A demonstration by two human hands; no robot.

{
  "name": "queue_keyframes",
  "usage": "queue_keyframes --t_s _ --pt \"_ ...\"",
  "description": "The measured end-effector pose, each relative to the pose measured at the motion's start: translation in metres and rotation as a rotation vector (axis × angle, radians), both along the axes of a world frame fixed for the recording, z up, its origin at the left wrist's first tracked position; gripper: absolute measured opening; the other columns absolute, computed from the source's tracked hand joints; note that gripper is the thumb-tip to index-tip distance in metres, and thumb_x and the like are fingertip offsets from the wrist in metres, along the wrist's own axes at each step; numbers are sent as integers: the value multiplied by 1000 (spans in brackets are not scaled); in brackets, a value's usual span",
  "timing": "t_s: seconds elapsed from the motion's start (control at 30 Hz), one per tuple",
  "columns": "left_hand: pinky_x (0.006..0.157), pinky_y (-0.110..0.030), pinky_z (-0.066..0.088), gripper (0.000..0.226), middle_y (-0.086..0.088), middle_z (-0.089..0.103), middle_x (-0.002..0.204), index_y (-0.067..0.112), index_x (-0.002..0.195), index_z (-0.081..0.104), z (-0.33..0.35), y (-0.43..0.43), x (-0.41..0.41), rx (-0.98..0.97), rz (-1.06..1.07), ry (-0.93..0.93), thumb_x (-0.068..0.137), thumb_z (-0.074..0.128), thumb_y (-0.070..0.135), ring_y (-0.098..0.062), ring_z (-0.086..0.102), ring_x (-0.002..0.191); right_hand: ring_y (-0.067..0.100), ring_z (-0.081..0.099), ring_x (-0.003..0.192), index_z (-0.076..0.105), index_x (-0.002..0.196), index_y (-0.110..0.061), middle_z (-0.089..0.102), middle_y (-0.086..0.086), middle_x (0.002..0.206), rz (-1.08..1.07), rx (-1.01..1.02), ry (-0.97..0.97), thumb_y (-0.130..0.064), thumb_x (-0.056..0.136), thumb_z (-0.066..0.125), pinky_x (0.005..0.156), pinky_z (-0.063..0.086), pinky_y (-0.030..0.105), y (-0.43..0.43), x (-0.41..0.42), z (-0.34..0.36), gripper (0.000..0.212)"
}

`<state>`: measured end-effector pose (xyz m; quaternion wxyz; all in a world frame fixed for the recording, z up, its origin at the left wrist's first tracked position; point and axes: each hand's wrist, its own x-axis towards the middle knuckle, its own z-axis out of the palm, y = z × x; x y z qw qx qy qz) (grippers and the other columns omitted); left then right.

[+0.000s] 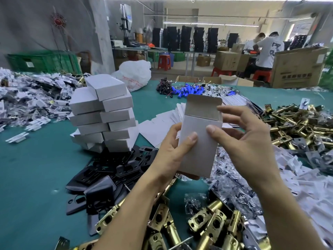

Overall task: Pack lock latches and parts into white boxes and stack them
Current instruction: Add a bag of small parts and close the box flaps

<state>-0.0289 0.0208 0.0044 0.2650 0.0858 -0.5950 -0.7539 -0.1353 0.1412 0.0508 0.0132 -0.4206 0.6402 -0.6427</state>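
I hold a white box (198,141) upright over the green table, its top flap standing open. My left hand (171,154) grips its left side and bottom, thumb across the front. My right hand (246,138) holds the right side, thumb pressed on the front and fingers spread by the flap. A leaning stack of closed white boxes (106,112) stands to the left. Brass lock latches (207,224) lie below my arms, and more brass latches (297,123) are heaped on the right.
Black plates (111,174) lie under the stack. Flat unfolded boxes (162,123) are spread behind the held box. Bagged small parts (232,177) and white plastic pieces (306,186) fill the right; a heap of bagged parts (32,98) fills the left. People work at far benches.
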Motion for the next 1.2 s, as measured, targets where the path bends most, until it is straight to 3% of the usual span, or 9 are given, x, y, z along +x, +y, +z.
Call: queue_keyframes --t_s 0.13,0.23,0.47,0.6,0.77,0.83,0.97,1.13,1.2 --pt "62 -42 60 67 14 72 114 68 141 26 -4 1 -3 -101 35 66 91 60 40 -17 73 94 8 70 75 71 99 -21 75 -5 91 188 -58 -182 -22 79 69 67 60 27 -7 3 -8 21" --pt "75 -32 60 63 21 70 118 76 132 31 -6 2 -4 -203 9 95 95 57 33 -11 71 102 7 68 74 71 95 -18 75 -4 87 192 -10 -157 -24 77 67 70 58 30 -4 -5 -12 20" --pt "69 -34 61 50 -15 58 132 58 130 45 -5 3 -5 -280 59 158 93 59 28 -24 72 98 17 72 75 74 95 -23 77 3 88 219 8 -93 -25 76 71 73 60 39 1 -12 -13 20" --pt "65 -36 62 26 -6 67 112 39 116 56 -11 -1 -6 -300 131 70 94 65 28 -24 73 89 43 68 84 76 98 -27 74 19 86 224 89 -47 -28 76 72 77 56 60 -1 -16 -23 23" --pt "69 -54 55 13 -13 70 91 22 88 60 -17 -6 -6 -470 216 -116 94 70 29 -35 68 89 14 73 85 77 95 -22 77 -2 88 222 202 -9 -16 77 77 76 59 29 -3 -22 -35 19" --pt "66 -50 52 15 -13 70 87 22 84 61 -17 -7 -6 -514 207 -170 95 70 26 -34 67 85 10 72 87 78 93 -22 76 -4 89 235 247 -16 -19 76 77 75 56 23 -1 -26 -36 18" --pt "61 -21 45 13 6 69 73 22 83 63 -16 -11 -3 -494 166 -230 94 71 21 -6 60 68 2 64 104 78 88 -28 74 -10 94 229 188 -48 -39 74 68 83 52 25 2 -26 -29 21" --pt "76 -32 50 17 -6 72 85 27 81 66 -13 -9 0 -440 74 -188 93 71 17 -14 65 85 17 71 90 50 100 -24 68 3 100 291 -38 -123 -23 75 71 75 58 29 -2 -15 -23 33" --pt "77 -33 52 18 -5 72 84 24 82 66 -13 -7 -1 -418 53 -170 93 71 11 -15 66 86 18 72 89 52 104 -25 70 8 96 286 -58 -135 -25 77 68 74 59 29 -1 -14 -19 31"
